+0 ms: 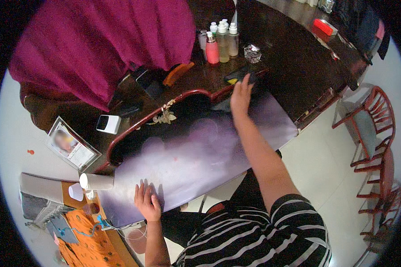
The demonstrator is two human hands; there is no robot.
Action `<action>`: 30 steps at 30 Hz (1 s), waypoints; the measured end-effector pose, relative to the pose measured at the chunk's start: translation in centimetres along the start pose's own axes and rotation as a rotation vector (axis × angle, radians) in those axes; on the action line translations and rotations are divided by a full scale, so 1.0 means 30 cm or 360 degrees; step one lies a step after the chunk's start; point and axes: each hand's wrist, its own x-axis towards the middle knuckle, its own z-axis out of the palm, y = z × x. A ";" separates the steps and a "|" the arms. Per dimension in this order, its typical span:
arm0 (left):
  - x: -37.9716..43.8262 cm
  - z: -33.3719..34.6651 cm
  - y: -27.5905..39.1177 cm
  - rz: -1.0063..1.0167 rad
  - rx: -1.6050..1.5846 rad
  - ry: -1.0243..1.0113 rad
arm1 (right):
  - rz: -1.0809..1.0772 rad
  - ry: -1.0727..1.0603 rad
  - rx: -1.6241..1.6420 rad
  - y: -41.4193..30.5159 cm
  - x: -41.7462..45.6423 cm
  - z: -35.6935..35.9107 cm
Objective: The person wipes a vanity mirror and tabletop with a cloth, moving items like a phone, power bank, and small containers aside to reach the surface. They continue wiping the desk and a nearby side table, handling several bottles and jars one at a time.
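Observation:
My left hand [147,203] rests near the front edge of a glossy purple mat [187,160], palm down, fingers spread, holding nothing. My right hand [242,96] reaches over the mat's far side to a dark object with a yellow part [233,81] on the dark wooden table. Its fingertips overlap that object; whether they grip it, I cannot tell. Beyond stand several pump and cap bottles, among them a pink bottle [212,51], with a clear faceted glass item [252,53] beside them. A white device with a dark screen [109,124] lies left of the mat.
A magenta cloth [113,43] covers the table's back left. A framed picture [73,144] lies at the left edge, above a white cylinder [97,181]. An orange patterned cloth [87,237] is at lower left. A red box [324,27] sits far right; wooden chairs [376,133] stand on the floor.

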 end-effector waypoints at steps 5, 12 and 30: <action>-0.017 -0.002 -0.001 -0.0040 0.0003 0.0084 | 0.0130 0.0187 0.0044 0.043 0.182 -0.038; -0.013 -0.008 0.008 0.0044 -0.0001 0.0123 | -0.0188 0.0091 -0.0123 -0.049 -0.116 0.064; -0.017 -0.047 0.016 -0.0047 -0.0107 0.0185 | -0.0241 -0.0591 0.0442 -0.320 -0.420 0.201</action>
